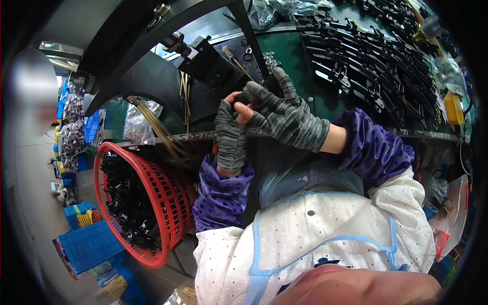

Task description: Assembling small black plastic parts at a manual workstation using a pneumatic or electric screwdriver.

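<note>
My left hand [231,133], in a grey knitted glove with bare fingertips, is raised over the table's front edge. Its thumb and fingers are closed together, and what they hold, if anything, is hidden. My right hand [294,118], gloved alike, meets it from the right. Its thumb and one finger close in at the left fingertips, while another finger points up and away. Something small and dark may sit between the fingertips, too small to make out. Just beyond lie a wooden-handled brush [235,60] and a cluster of small shiny round pieces [271,59].
A black machine fixture [206,63] stands at the back left, under a dark frame. Rows of long black parts [366,63] cover the table's right side. Left of me, a red plastic basket [168,203] is filled with small black parts. Blue crates [89,246] stand on the floor.
</note>
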